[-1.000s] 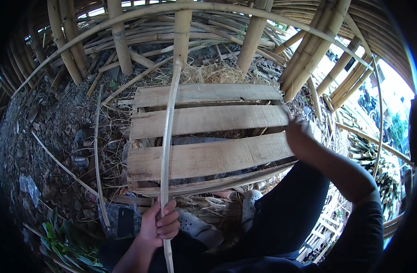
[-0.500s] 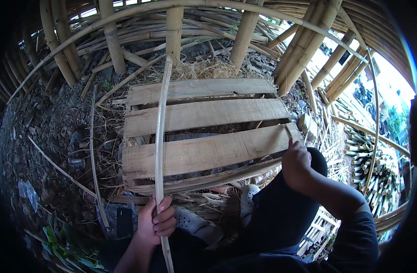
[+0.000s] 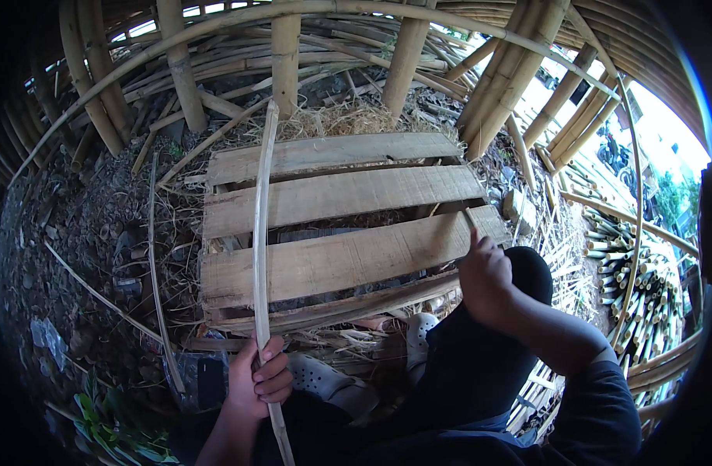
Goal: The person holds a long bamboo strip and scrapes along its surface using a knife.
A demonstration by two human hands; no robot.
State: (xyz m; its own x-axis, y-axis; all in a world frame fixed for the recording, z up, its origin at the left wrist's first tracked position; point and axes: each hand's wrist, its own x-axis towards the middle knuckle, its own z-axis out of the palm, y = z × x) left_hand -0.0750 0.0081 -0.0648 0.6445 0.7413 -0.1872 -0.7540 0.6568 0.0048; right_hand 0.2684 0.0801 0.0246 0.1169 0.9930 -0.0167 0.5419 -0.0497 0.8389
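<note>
My left hand is wrapped round a long split bamboo strip. Upright in the picture, the strip passes over the left part of a low slatted wooden table. Its lower end runs below my fist toward my lap. My right hand is a closed fist above my bent knee, close to the table's right front corner. From that fist a short, narrow, knife-like tool points up over the front plank; my fingers hide its handle. The two hands are well apart.
Bamboo posts stand behind the table, with stacked bamboo poles beyond. Cut bamboo lies piled at right. Loose strips lie on the littered ground at left. A dark phone-like object rests beside my left hand, near my grey clog.
The bamboo strip's far end has dropped slightly toward me and left. My right fist and its tool have shifted left, while the whole view has moved a little.
</note>
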